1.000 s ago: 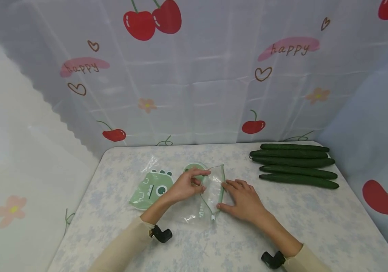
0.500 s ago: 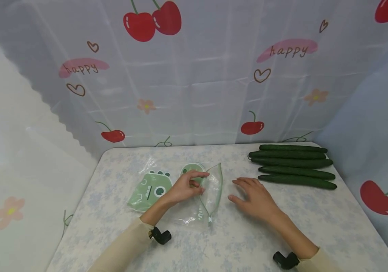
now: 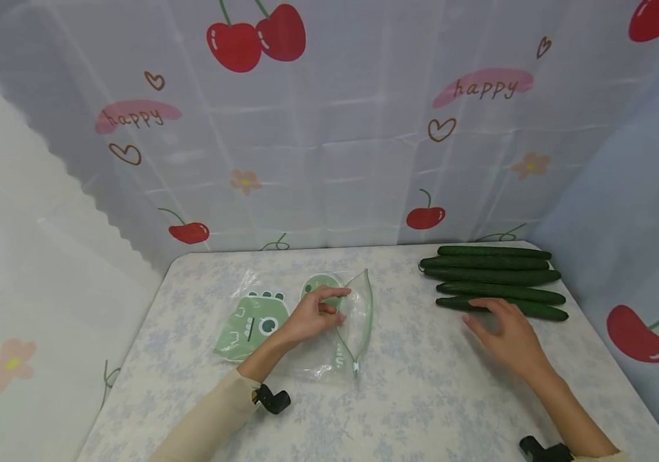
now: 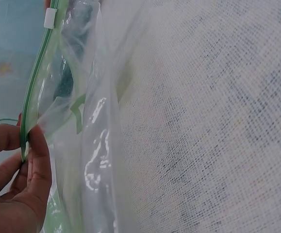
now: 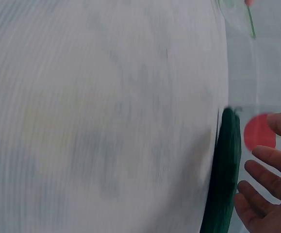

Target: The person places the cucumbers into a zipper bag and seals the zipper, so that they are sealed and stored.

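Note:
A clear plastic zip bag (image 3: 357, 321) with green cartoon prints lies on the table, its green-edged mouth spread apart on the right side. My left hand (image 3: 312, 317) pinches one edge of that mouth between thumb and fingers; in the left wrist view the hand (image 4: 21, 179) grips the green strip, with a white slider (image 4: 50, 18) farther along. My right hand (image 3: 508, 337) is over the nearest cucumber (image 3: 539, 310), fingers spread and holding nothing. In the right wrist view, the relaxed fingers (image 5: 264, 177) are beside a cucumber (image 5: 223, 170); contact cannot be told.
Several long green cucumbers (image 3: 491, 275) lie side by side at the table's back right. Patterned curtains (image 3: 329, 128) with cherries and hearts stand behind and at both sides of the pale, blue-mottled table (image 3: 410, 410).
My right hand has let go of the bag's right edge and moved right to the cucumbers. The bag's mouth stays apart, and my left hand keeps its pinch.

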Demonstrator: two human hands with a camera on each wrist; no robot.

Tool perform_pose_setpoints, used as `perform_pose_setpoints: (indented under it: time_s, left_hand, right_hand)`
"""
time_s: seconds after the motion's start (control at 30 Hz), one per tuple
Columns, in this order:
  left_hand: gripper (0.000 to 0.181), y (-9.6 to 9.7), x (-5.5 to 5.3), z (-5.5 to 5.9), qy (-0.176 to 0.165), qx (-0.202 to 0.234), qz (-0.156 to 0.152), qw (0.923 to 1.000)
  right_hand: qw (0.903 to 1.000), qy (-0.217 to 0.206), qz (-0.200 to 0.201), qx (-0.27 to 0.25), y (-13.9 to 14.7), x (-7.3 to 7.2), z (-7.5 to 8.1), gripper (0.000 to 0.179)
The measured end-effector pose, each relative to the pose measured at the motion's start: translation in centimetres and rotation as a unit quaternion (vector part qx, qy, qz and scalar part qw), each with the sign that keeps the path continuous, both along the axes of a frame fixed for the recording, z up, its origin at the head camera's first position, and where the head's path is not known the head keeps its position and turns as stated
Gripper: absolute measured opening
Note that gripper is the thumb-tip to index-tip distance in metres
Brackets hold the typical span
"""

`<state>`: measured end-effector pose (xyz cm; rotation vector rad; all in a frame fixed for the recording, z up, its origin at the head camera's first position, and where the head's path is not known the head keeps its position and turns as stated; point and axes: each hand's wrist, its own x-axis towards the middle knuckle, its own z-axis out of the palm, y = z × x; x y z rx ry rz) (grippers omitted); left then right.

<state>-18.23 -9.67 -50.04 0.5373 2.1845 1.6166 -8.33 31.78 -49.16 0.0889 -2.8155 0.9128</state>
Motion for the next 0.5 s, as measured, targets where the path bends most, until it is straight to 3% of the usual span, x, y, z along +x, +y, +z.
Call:
perform_pose_setpoints:
  time_s: [0.5]
  left_hand:
    - [0.057,-0.2,-0.2,-0.1,0.013,0.002,0.013,0.9998]
  right_hand:
    - [0.9956,0.003,-0.092,-0.018,10.3,1.4,-1.0,0.049]
